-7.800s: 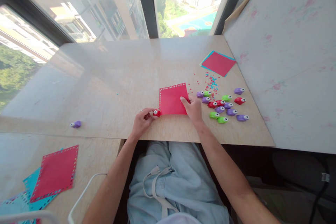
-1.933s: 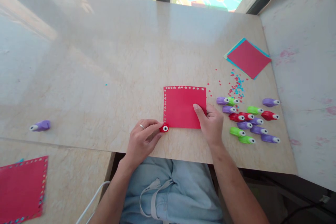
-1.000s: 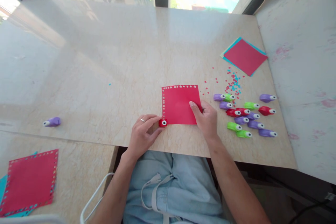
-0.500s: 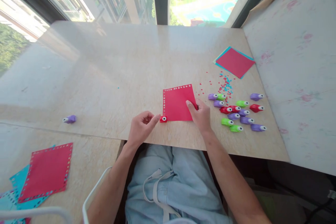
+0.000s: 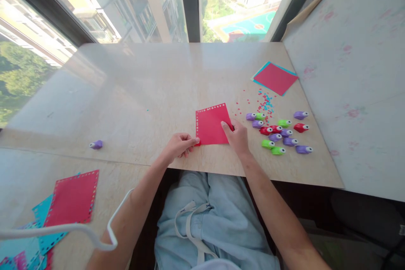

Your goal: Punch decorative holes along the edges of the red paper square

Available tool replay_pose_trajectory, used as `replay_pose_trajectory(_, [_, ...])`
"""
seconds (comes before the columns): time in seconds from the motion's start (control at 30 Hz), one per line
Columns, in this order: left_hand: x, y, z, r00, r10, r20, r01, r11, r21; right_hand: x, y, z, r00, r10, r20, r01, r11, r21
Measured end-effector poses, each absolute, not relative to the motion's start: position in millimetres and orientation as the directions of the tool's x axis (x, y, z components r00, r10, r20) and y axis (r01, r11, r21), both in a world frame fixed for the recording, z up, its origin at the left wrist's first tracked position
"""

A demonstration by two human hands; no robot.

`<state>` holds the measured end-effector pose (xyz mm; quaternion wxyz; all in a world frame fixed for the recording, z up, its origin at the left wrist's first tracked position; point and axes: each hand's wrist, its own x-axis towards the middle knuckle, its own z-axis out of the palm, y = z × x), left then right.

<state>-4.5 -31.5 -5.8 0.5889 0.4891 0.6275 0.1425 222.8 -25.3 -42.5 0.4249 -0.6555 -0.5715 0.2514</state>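
Note:
A square sheet of red paper (image 5: pixel 211 125) lies in front of me, with small holes punched along its top and left edges. My right hand (image 5: pixel 238 137) pinches its right edge, thumb on top. At the lower left corner sits a small red craft punch (image 5: pixel 198 144), mostly covered by my left hand (image 5: pixel 183 145). The left thumb presses on top of the punch while the other fingers curl beneath.
Several purple, green and red craft punches (image 5: pixel 290 141) stand at the right, by scattered red and blue paper bits (image 5: pixel 267 103). Uncut sheets (image 5: pixel 276 78) lie behind them. A purple punch (image 5: pixel 96 144) and punched sheets (image 5: pixel 74 196) are at left, near a white bent rod (image 5: pixel 91 236).
My left thumb has moved onto the top of the red punch, now mostly covering it. My right hand keeps its hold on the paper. The whole view has shifted slightly.

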Motion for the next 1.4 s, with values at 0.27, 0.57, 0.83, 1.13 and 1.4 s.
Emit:
replay_pose_trajectory(0.27, [-1, -32, -5, 0.160, 0.787, -0.596, 0.466, 0.472, 0.748, 222, -25, -42, 0.227, 0.960, 0.163, 0.533, 0.018, -0.846])
replay_pose_trajectory(0.57, [21, -9, 13, 0.172, 0.737, -0.654, 0.786, 0.297, 0.542, 221, -25, -43, 0.227, 0.956, 0.185, 0.550, 0.031, -0.834])
replay_pose_trajectory(0.83, [34, -2, 25, 0.150, 0.663, -0.733, 0.884, 0.243, 0.400, 221, -24, -49, 0.234, 0.948, 0.216, 0.574, 0.044, -0.817])
replay_pose_trajectory(1.13, [27, -2, 20, 0.144, 0.660, -0.737, 0.859, 0.287, 0.425, 222, -24, -52, 0.238, 0.945, 0.227, 0.605, 0.039, -0.795])
replay_pose_trajectory(1.4, [16, -9, 12, 0.187, 0.701, -0.689, 0.738, 0.362, 0.569, 223, -24, -56, 0.241, 0.939, 0.245, 0.580, 0.063, -0.812])
